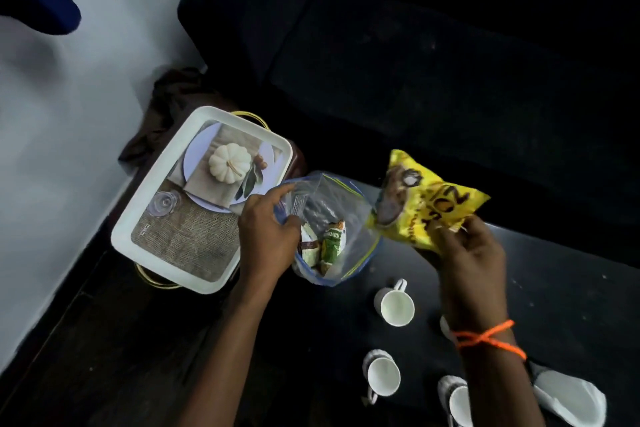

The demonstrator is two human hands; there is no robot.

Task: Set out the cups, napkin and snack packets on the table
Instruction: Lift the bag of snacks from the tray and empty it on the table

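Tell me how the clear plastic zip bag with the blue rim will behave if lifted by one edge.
The clear plastic zip bag looks floppy: its wall creases where the left hand grips it. It would probably sag, with the small packets sliding to the bottom. Likely light.

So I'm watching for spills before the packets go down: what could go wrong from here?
Three risks, as I judge them. The right hand pinches only a corner of the yellow snack packet, so it might slip. The white cups stand close under that forearm; lowering it could knock one. The left hand holds the clear zip bag by its rim, so the packets inside could tip out if it sags.
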